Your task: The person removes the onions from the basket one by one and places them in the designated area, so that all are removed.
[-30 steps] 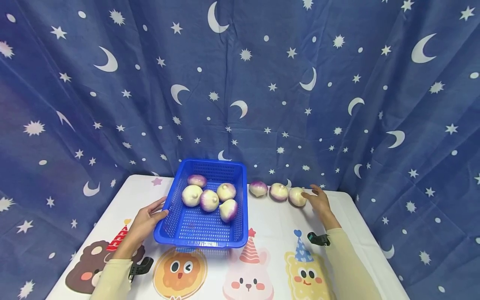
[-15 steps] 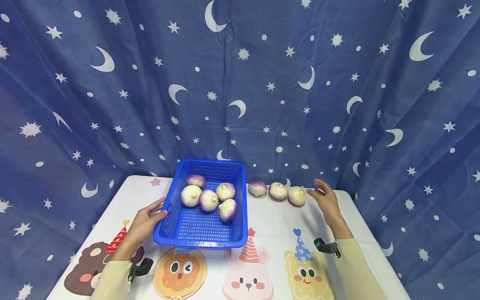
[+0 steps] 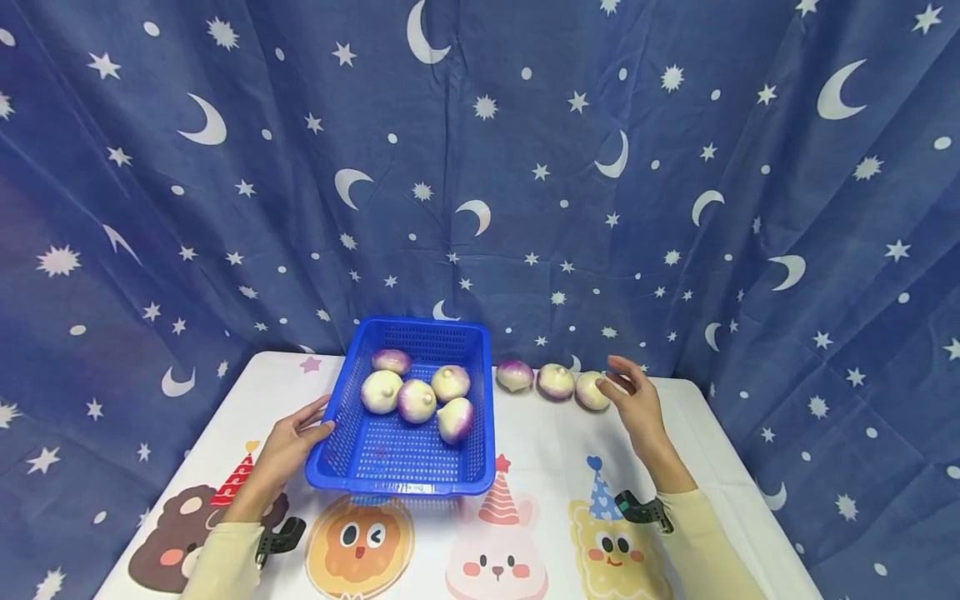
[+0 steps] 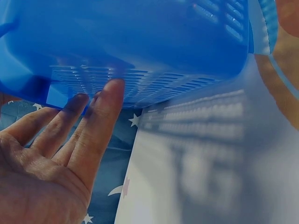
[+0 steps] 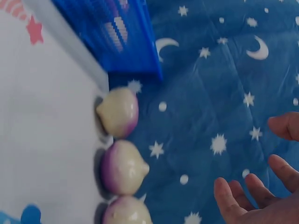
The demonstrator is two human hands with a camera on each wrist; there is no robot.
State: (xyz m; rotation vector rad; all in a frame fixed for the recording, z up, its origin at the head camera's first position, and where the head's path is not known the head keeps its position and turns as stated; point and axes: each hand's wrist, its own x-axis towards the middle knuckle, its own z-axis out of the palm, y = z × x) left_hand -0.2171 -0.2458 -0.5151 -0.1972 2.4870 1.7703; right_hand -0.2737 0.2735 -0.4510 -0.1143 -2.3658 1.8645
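Note:
In the head view, a blue perforated plastic basket [image 3: 401,486] holds several purple-and-white onions [image 3: 417,402]. My left hand [image 3: 288,442] is at its left side; in the left wrist view, the nearly straight fingers [image 4: 103,123] touch the slotted wall. Three more onions lie in a row right of the basket: a left one [image 3: 515,376], a middle one [image 3: 556,382] and a right one [image 3: 591,392]. Over the right one, partly covering it, hovers my right hand [image 3: 636,407], fingers spread and holding nothing. The right wrist view shows a gap between these fingers [image 5: 226,198] and the onions.
A white tablecloth [image 3: 540,450] with cartoon prints covers the table. Behind it hangs a blue curtain [image 3: 510,275] with moons and stars, close to the basket and the onion row. Each wrist wears a black strap [image 3: 281,535].
My right hand drew off to the right from the rightmost onion, then came back left above it. The left hand, the basket and the onions stay where they were.

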